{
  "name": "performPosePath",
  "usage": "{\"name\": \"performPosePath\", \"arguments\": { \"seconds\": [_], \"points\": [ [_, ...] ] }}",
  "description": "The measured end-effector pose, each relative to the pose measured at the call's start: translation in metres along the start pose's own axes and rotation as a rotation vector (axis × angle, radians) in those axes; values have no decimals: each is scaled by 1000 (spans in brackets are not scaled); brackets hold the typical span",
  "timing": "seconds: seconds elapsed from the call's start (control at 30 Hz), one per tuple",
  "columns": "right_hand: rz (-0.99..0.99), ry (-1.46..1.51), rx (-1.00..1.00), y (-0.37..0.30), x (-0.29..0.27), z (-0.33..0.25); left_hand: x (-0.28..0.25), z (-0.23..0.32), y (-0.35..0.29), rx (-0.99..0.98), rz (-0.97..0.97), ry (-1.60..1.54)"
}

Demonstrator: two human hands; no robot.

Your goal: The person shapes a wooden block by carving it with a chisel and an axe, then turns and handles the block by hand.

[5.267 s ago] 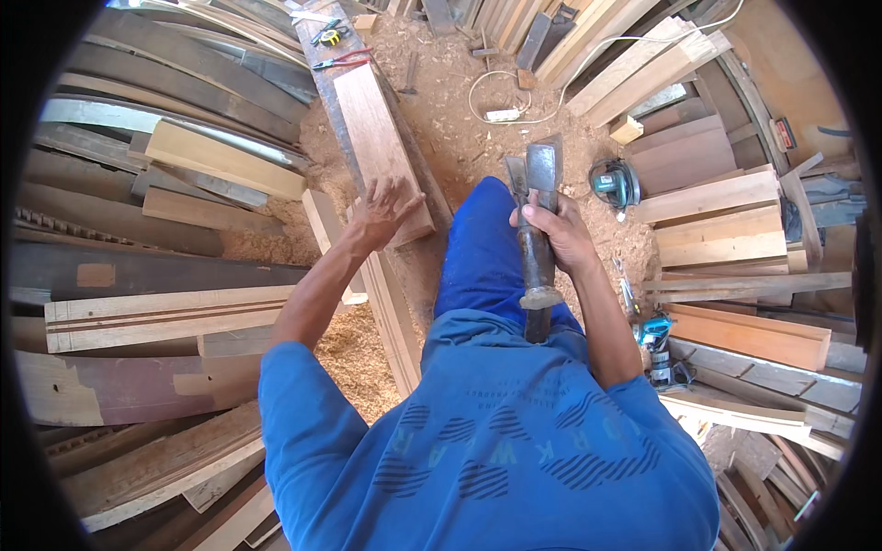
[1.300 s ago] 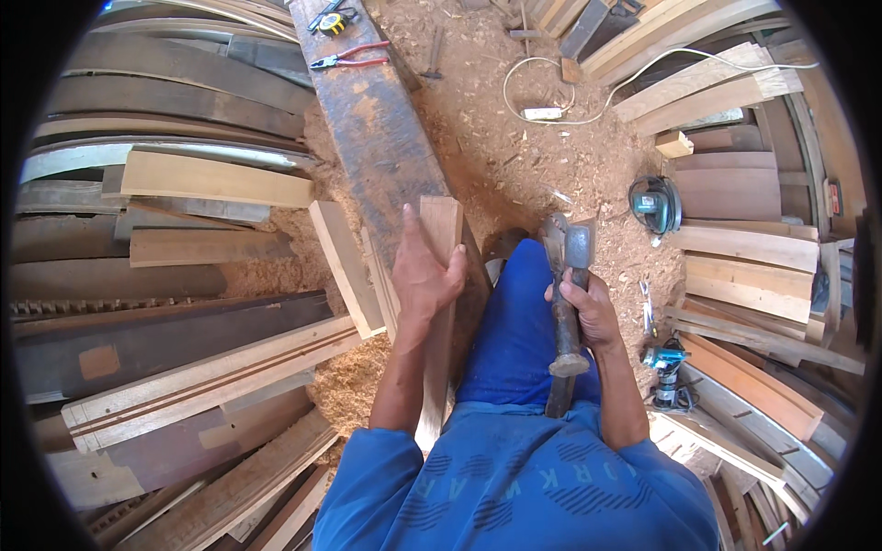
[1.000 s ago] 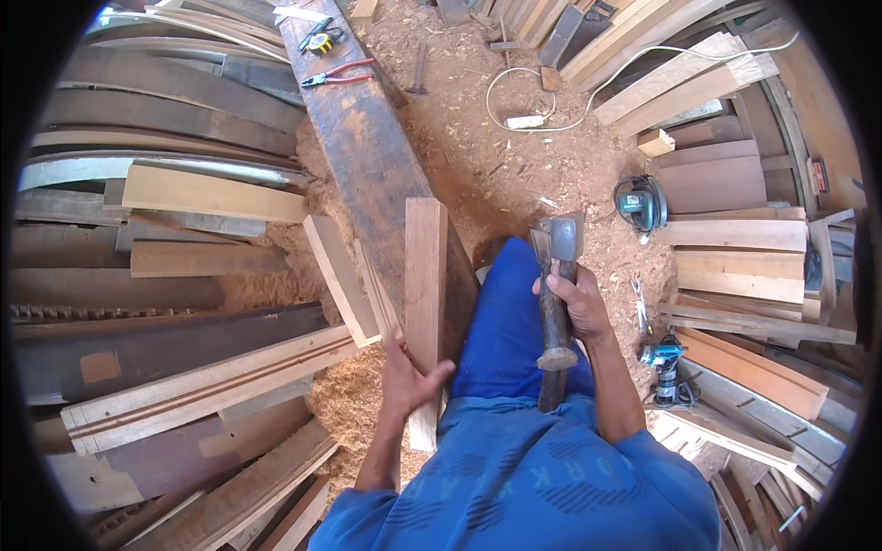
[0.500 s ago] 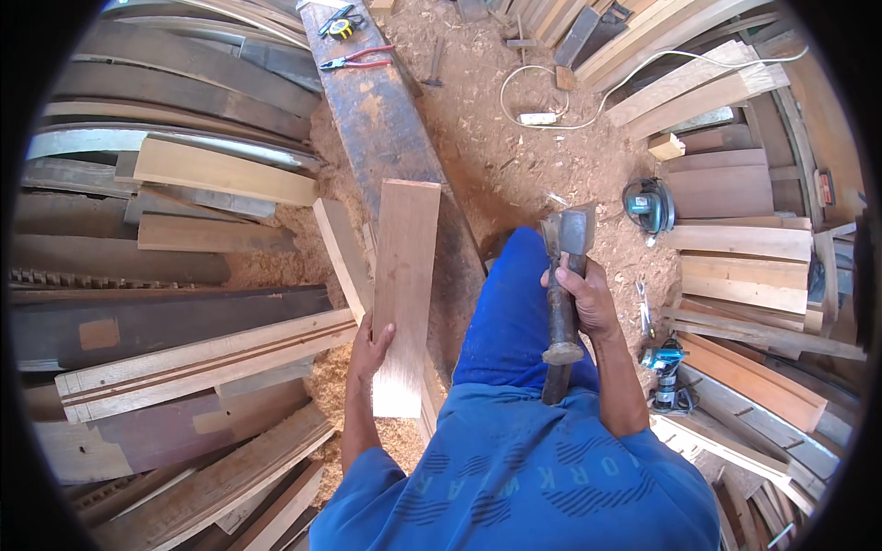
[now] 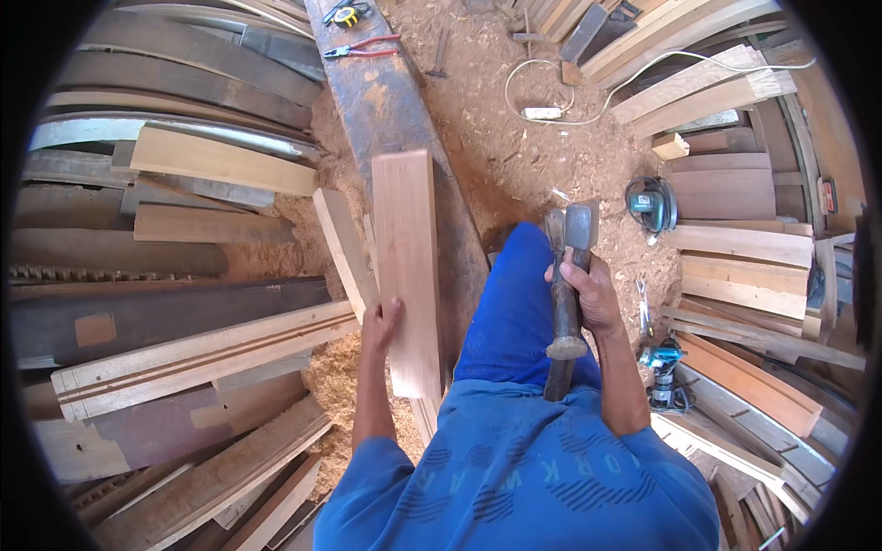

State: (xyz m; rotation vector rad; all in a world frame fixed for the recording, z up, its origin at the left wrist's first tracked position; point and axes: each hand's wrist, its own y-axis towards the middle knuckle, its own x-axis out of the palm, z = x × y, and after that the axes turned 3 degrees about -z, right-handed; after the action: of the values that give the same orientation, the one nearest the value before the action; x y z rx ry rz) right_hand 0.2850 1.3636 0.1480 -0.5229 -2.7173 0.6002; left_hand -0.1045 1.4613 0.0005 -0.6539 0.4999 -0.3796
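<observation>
A planed wooden board [image 5: 407, 266] lies lengthwise over the narrow, worn bench plank [image 5: 395, 115], its near end close to my shirt. My left hand [image 5: 383, 321] grips the board's left edge, thumb on the upper face and the other fingers hidden beneath. Above my blue-trousered leg, my right hand [image 5: 593, 292] is closed round two tools together. One is a hammer [image 5: 581, 227] with its metal head up and its handle pointing toward me. The other looks like a chisel [image 5: 564, 347], its dark handle ending in a flared butt and its blade end beside the hammer head.
Red-handled pliers [image 5: 363, 47] and a yellow tape measure [image 5: 346, 16] lie on the bench's far end. Timber stacks [image 5: 220, 248] line both sides. On the right are a circular saw [image 5: 650, 204] and a teal power tool [image 5: 663, 363]. A white cable's power strip [image 5: 542, 113] lies on the shavings-strewn ground.
The board has turned about its length and now shows a paler face and a side edge. Its far end sits slightly farther away. The right hand keeps both tools, almost still.
</observation>
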Motion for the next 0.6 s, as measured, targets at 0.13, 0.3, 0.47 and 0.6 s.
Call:
{"name": "performPosePath", "arguments": {
  "seconds": [0.13, 0.3, 0.47, 0.6],
  "points": [
    [-32, -5, 18, 0, 6, -6, 11, 44, 69, 259, 178, -145],
    [-13, 0, 2, -13, 7, -12, 24, 130, 92, 390, 78, -109],
    [8, -16, -71, -28, 9, -10, 20, 82, 60, 550, 65, -129],
    [37, -10, -93, -39, -6, -5, 18, 28, -29, 383, -143, -223]
  ]
}}
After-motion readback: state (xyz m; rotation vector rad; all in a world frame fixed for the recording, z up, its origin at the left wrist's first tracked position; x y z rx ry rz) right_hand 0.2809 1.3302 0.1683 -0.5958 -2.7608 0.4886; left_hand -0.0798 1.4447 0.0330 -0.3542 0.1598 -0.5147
